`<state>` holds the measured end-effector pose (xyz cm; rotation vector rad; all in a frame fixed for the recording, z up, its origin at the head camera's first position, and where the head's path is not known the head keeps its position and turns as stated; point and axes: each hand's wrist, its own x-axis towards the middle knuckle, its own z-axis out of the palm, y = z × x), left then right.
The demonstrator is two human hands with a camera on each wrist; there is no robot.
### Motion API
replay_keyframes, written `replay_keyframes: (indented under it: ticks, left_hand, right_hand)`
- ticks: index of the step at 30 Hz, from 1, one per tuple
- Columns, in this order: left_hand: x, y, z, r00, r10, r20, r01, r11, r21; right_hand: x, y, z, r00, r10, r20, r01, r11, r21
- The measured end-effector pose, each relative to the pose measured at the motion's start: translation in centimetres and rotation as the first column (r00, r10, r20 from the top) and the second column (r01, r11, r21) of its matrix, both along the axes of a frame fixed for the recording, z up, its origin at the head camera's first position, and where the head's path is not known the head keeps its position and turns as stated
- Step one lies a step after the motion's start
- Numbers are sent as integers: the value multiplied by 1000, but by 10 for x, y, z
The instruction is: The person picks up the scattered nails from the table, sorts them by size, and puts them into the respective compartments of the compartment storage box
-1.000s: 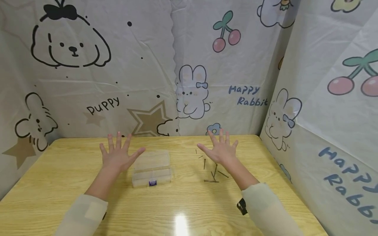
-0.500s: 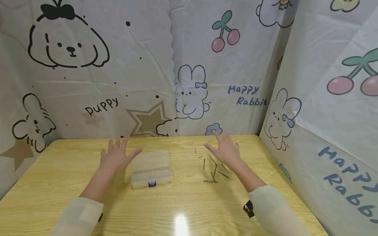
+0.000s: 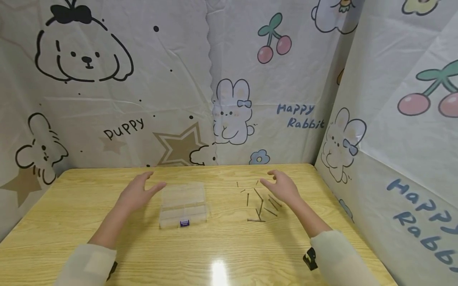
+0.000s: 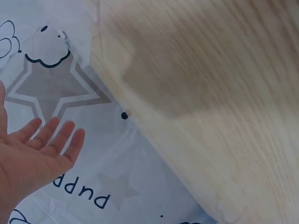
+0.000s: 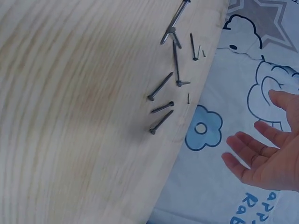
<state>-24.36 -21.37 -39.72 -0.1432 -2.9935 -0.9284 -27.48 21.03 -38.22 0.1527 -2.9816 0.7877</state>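
Note:
My left hand (image 3: 135,194) hovers left of a clear plastic box (image 3: 183,204) with a small purple latch at its front. Its fingers are relaxed and hold nothing, as the left wrist view also shows. Several nails (image 3: 260,210) of different lengths lie scattered on the table, right of the box. Above and just right of them is my right hand (image 3: 283,188), thumb apart from the gently bent fingers, nothing in it. In the right wrist view, larger nails (image 5: 160,86) lie loose near small thin ones (image 5: 188,98).
The wood-grain table (image 3: 171,254) ends at a white printed cloth (image 3: 179,79) hanging behind it. A second cloth panel (image 3: 400,159) runs along the right side. A dark strap piece (image 3: 310,259) shows by the right sleeve.
Both hands have lowered from spread, raised fingers to a relaxed bend, pulling back slightly and drawing apart. More nails have come into view beside the right hand. The box stays put.

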Motion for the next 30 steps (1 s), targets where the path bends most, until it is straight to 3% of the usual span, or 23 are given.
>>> replay_keyframes:
  ticks: [9,13,20,30]
  left_hand:
    - [6,-14,-12,996,-56,75,47,992,115]
    - [10,-21,-18,986,-106,130,89,987,133]
    - [16,-29,-26,974,-171,151,147,976,161]
    - [14,-27,-37,948,-244,203,197,954,224]
  right_hand:
    - [2,23,-16,999,42,5,-41,998,-39]
    - [2,34,-26,999,41,35,-39,998,-38]
    - [0,43,-42,995,14,96,-9,999,-47]
    - [0,55,-59,994,-16,111,19,999,-27]
